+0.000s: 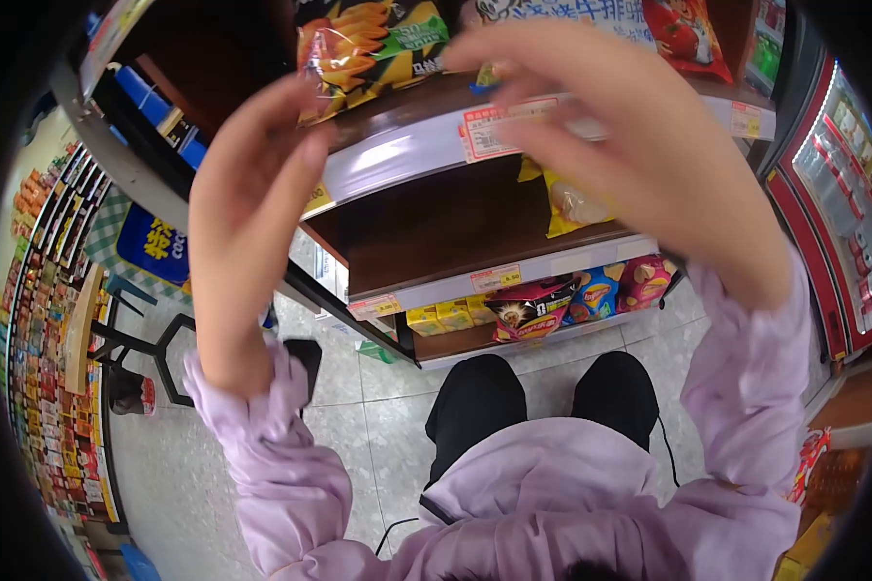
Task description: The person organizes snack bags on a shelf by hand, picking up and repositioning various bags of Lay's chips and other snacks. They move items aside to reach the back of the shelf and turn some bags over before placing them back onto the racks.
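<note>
Both hands are raised in front of a snack shelf. My left hand point(252, 184) is open, with its thumb apart from the curved fingers; its fingertips overlap the left edge of a black snack bag point(383, 48) with orange chips pictured on it. My right hand point(601, 107), somewhat blurred, is open too, thumb and fingers spread, and nothing shows between them. Past its fingers lie a pale bag with blue lettering point(591, 12) and a red bag point(686, 39) on the upper shelf. A red-and-white price label point(484, 131) on the shelf edge sits by the right fingertips.
On the middle shelf lies a yellow bag point(572, 205); the bottom shelf holds several bags, one of them blue point(594, 293). A red-framed cooler point(799, 208) stands at the right. To the left are a black metal frame point(170, 358) and stocked racks point(53, 378).
</note>
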Available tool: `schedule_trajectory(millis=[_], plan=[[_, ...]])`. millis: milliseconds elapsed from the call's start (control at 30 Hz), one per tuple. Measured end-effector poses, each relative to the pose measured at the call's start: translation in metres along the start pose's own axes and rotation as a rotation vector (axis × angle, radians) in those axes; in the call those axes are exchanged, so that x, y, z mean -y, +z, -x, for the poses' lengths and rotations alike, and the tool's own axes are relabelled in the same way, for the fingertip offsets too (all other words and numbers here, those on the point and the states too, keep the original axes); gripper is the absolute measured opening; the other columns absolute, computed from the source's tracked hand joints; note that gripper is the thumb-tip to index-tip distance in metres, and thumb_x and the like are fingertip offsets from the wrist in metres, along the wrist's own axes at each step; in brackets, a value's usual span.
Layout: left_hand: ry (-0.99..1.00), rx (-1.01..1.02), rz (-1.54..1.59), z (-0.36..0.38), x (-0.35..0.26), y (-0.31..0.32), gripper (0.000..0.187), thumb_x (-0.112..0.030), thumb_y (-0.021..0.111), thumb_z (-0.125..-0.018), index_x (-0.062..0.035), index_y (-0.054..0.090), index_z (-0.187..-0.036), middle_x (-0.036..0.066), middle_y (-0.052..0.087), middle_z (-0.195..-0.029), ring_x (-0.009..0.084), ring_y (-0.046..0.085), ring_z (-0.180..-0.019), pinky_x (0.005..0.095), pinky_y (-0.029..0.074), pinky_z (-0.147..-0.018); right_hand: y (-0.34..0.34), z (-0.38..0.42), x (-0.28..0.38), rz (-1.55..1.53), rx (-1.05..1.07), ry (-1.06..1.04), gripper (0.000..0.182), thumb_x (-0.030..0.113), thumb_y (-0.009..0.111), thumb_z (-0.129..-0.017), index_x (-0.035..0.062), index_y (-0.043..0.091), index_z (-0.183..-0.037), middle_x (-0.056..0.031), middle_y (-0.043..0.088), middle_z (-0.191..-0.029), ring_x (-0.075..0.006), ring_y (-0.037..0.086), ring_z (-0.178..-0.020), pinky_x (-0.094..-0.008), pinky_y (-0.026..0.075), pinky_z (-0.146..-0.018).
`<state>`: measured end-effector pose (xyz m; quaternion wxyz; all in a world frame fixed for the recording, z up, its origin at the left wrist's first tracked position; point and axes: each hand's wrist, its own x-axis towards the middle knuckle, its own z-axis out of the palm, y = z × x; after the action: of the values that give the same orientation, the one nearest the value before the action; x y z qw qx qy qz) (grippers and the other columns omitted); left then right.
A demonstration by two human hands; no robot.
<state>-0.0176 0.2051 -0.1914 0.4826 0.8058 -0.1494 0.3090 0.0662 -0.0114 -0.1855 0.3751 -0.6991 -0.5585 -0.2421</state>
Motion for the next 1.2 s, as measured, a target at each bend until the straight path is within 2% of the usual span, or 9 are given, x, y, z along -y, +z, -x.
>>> schedule_trajectory(millis=[133,333,433,567,633,733,900,1067,1200], plan=[[-0.066,0.412,0.003,0.056,-0.001,0.011,0.021,0.001,0.059,-0.073,0.0026,0.059,-0.094,0.012,0.062,-0.084,0.0177,0.06,-0.071,0.0271,0.046,-0.063,-0.019,0.069,0.004,-0.25,0.307,0.216,0.025,0.002,0.06,-0.073,0.0015,0.057,-0.098,-0.0095,0.06,-0.087,-0.016,0.059,-0.072,-0.0285,0.047,-0.058],[-0.364,0.82,0.054,0.103,0.09,0.055,0.022,-0.009,0.061,-0.076,0.0027,0.058,-0.094,0.012,0.062,-0.079,0.0216,0.062,-0.071,0.0269,0.047,-0.063,0.013,0.172,-0.061,-0.411,0.619,0.574,0.028,0.009,0.06,-0.075,0.002,0.055,-0.102,-0.0126,0.06,-0.088,-0.0252,0.059,-0.079,-0.0319,0.046,-0.068],[-0.629,0.763,0.037,0.129,0.16,0.085,0.029,-0.013,0.061,-0.077,0.0037,0.055,-0.1,0.014,0.061,-0.087,0.0229,0.061,-0.077,0.0272,0.047,-0.067,0.044,0.223,-0.113,-0.264,0.696,0.712,0.038,0.013,0.065,-0.072,-0.001,0.052,-0.104,-0.0146,0.06,-0.087,-0.0263,0.059,-0.082,-0.0328,0.046,-0.07],[-0.393,0.612,-0.185,0.164,0.231,0.126,0.042,-0.017,0.065,-0.075,0.0041,0.049,-0.108,0.017,0.058,-0.098,0.0241,0.058,-0.088,0.0287,0.046,-0.073,0.095,0.275,-0.164,-0.293,0.547,0.916,0.05,0.013,0.071,-0.066,-0.0027,0.048,-0.108,-0.0148,0.059,-0.092,-0.0222,0.06,-0.081,-0.0304,0.047,-0.07],[-0.75,0.644,0.259,0.172,0.253,0.142,0.061,-0.018,0.068,-0.072,0.0019,0.038,-0.121,0.016,0.045,-0.119,0.0216,0.048,-0.106,0.0307,0.041,-0.087,0.119,0.291,-0.177,-0.486,0.502,1.026,0.051,0.011,0.071,-0.066,-0.0035,0.047,-0.109,-0.0146,0.058,-0.095,-0.0204,0.06,-0.08,-0.0291,0.048,-0.069],[-0.578,0.684,-0.063,0.183,0.267,0.156,0.063,-0.016,0.069,-0.072,0.0035,0.035,-0.121,0.015,0.046,-0.117,0.0209,0.048,-0.105,0.0318,0.041,-0.089,0.134,0.297,-0.181,-0.698,0.455,1.146,0.055,0.006,0.072,-0.065,-0.0065,0.043,-0.111,-0.0145,0.053,-0.105,-0.017,0.059,-0.08,-0.0263,0.05,-0.068],[-0.713,0.545,0.329,0.205,0.293,0.175,0.058,-0.012,0.07,-0.071,0.0051,0.037,-0.116,0.012,0.049,-0.111,0.0156,0.054,-0.093,0.0276,0.045,-0.08,0.154,0.306,-0.186,-0.895,0.396,1.187,0.054,0.002,0.071,-0.065,-0.0054,0.045,-0.111,-0.0133,0.054,-0.104,-0.0176,0.059,-0.082,-0.0269,0.05,-0.072],[-0.686,0.544,0.283,0.206,0.292,0.186,0.051,-0.02,0.073,-0.066,0.0058,0.05,-0.103,0.015,0.057,-0.098,0.0194,0.055,-0.091,0.029,0.044,-0.079,0.178,0.325,-0.191,-1.032,0.309,1.123,0.05,-0.002,0.07,-0.065,-0.0025,0.048,-0.11,-0.0105,0.057,-0.1,-0.0175,0.058,-0.084,-0.0284,0.049,-0.076],[-0.718,0.6,0.116,0.198,0.281,0.183,0.049,-0.022,0.073,-0.066,0.0059,0.052,-0.1,0.015,0.058,-0.095,0.021,0.057,-0.086,0.0302,0.044,-0.077,0.165,0.305,-0.18,-0.756,0.449,1.119,0.038,0.003,0.069,-0.067,-0.002,0.054,-0.101,-0.0064,0.061,-0.091,-0.0124,0.056,-0.082,-0.0262,0.047,-0.074]])
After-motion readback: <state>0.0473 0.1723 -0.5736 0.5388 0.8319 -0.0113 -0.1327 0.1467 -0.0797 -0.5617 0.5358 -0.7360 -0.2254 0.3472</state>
